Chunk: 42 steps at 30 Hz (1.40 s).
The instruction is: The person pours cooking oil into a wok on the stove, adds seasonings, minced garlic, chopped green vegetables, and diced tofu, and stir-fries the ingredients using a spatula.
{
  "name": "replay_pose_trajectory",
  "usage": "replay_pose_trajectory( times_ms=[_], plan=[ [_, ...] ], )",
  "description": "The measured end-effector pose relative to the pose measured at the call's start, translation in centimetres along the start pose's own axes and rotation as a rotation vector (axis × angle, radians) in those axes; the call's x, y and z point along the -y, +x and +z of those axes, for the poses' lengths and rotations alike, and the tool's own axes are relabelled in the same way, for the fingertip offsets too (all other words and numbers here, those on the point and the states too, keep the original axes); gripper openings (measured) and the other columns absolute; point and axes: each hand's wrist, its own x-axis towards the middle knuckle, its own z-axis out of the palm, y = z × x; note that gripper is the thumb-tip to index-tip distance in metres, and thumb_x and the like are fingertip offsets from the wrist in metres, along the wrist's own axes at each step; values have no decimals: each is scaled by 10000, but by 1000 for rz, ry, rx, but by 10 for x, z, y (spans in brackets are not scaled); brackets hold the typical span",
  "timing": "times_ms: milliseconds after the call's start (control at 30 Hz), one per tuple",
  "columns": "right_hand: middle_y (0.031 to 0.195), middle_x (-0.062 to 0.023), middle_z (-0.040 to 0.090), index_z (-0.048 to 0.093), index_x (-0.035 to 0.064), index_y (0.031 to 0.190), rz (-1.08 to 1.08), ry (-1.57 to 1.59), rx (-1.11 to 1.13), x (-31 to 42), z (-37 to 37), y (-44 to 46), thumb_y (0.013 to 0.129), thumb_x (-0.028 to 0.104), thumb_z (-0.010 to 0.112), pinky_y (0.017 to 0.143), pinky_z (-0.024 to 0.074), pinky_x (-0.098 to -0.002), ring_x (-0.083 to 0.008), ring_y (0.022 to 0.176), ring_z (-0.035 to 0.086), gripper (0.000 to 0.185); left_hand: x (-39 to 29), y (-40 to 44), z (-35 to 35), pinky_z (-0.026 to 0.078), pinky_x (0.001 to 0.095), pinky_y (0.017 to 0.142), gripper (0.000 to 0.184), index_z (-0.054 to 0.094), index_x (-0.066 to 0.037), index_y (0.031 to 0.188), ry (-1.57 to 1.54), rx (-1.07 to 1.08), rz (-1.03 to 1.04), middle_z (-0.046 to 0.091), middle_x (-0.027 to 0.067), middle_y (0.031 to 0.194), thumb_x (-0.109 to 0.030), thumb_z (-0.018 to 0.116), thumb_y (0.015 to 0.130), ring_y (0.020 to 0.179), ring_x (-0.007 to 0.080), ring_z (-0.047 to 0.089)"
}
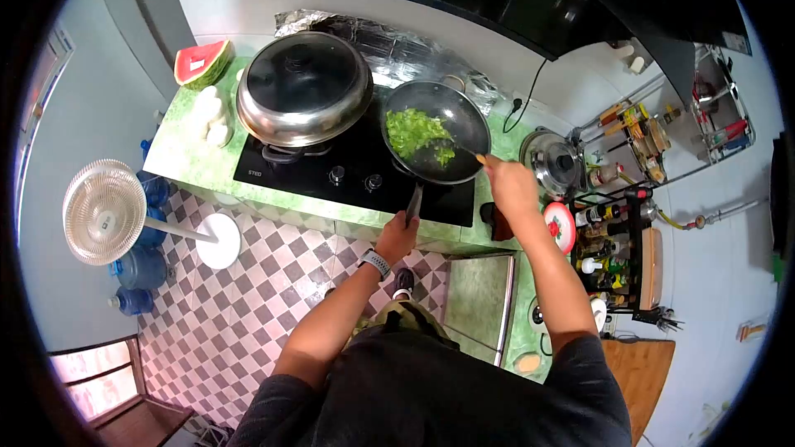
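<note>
A dark wok [472, 120] sits on the right side of the black stove [356, 192], with chopped green vegetables [414, 131] in its left and middle part. My left hand [397, 236] is closed round the wok's handle [415, 201], at the stove's front edge. To the right of the wok, my right hand [512, 188] grips a spatula [465, 150] by its wooden-coloured end. The spatula's head is down among the greens, and its tip is hard to make out.
A large lidded pan [304, 87] occupies the stove's left side. Watermelon [201, 64] lies at the counter's left end. A lidded pot [553, 164], a red-and-white plate [560, 227] and a bottle rack [611, 250] stand at right. A white fan [105, 212] is at left.
</note>
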Motion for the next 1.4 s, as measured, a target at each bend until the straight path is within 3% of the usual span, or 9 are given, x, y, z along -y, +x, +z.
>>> replay_pose_trajectory(
  times_ms=[233,333,400,533,633,900,1100,1167,1400],
  plan=[
    [831,-185,699,727,122,961,54,66,66,49,38,34,915,268,611,687,562,-464,-369,768,696,192,35,25,15,478,580,718,311,481,28,940,265,-160,236,612,339,827,-279,521,961,821,537,588],
    [835,-184,694,721,138,1016,25,26,10,17,17,47,931,244,595,629,558,-448,-338,753,695,185,41,26,7,472,581,735,312,483,29,945,321,-148,181,607,354,861,-280,523,959,852,538,585],
    [816,-177,669,699,189,1102,-8,65,-79,-6,-4,51,908,237,621,619,544,-461,-358,724,676,214,68,43,6,471,575,744,318,487,35,940,470,-127,397,603,361,880,-280,528,956,874,537,584],
    [815,-159,619,677,228,1150,-201,80,-189,-16,6,95,885,174,638,616,534,-471,-367,683,650,274,-10,2,4,491,534,763,351,496,58,923,307,-89,5,621,346,884,-290,521,964,874,514,610],
    [911,-134,621,684,264,1164,-460,128,-175,-9,36,123,911,117,560,650,560,-426,-310,782,678,318,12,13,9,494,510,787,362,517,63,932,333,-173,54,632,326,873,-297,514,971,886,490,624],
    [845,-116,612,698,251,1136,-456,228,1,-74,31,98,913,138,588,638,534,-405,-299,762,656,273,15,10,13,472,479,730,346,558,38,962,268,-168,-53,636,269,782,-302,499,982,807,448,629],
    [882,-150,653,700,196,1127,-219,209,-95,-51,67,146,913,173,594,646,560,-415,-321,774,684,239,5,7,29,475,360,544,307,542,12,941,148,-152,-101,589,94,662,-287,507,999,555,185,583],
    [911,-170,663,699,196,1131,-323,159,62,-45,74,132,908,163,594,649,569,-417,-331,789,694,249,4,7,31,367,238,420,269,531,-43,1127,76,-111,-139,494,-7,725,-280,457,1025,524,79,459],
    [744,-133,596,641,266,1227,-208,176,-39,-86,3,15,915,156,594,616,528,-446,-323,701,656,334,33,20,28,345,233,406,264,535,-51,1145,58,-92,-80,491,-1,726,-277,468,1028,501,78,444]
  ],
)
